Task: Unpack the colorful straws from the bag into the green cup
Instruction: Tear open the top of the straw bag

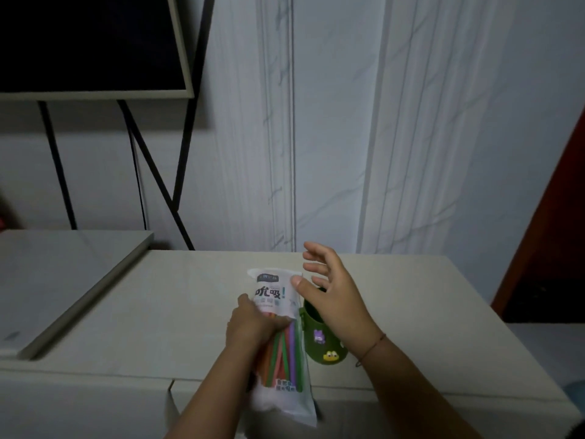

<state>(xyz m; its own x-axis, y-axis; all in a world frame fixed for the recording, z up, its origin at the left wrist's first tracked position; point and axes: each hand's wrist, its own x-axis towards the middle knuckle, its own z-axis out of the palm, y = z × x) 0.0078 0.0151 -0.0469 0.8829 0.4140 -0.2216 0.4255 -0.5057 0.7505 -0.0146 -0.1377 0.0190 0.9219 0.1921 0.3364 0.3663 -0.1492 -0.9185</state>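
One bag [274, 291]; one green cup [321, 350]; left fingers [280, 322] grip bag; right fingers [316, 248] spread

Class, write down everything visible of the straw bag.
The bag is a translucent white plastic packet with a printed label near its top. Orange, green, pink and purple straws show through it. The left hand grips its middle, holding it tilted beside the green cup; the open right hand hovers by its top.

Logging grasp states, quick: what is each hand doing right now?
Left hand: grips the straw bag around its middle.
Right hand: open, holds nothing, over the green cup.
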